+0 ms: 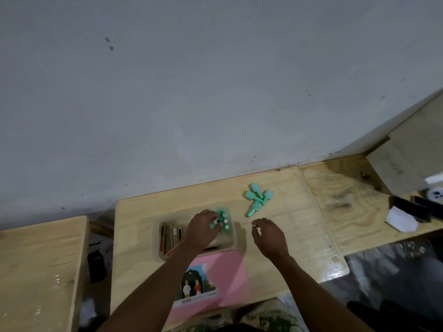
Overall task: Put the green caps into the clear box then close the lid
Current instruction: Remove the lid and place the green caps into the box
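Head: green caps (257, 200) are heaped near clear box (232, 238) for reach.
Left hand (201, 230): curled in box; grip unclear.
Right hand (269, 233): relaxed, empty.

Green caps (251, 195) beside and inside open clear box (234, 237)

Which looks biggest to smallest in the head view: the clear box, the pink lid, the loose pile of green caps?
1. pink lid and clear box: near alike. The lid looks slightly bigger but lies nearer the camera, so they are left unranked.
2. loose pile of green caps: clearly smallest.
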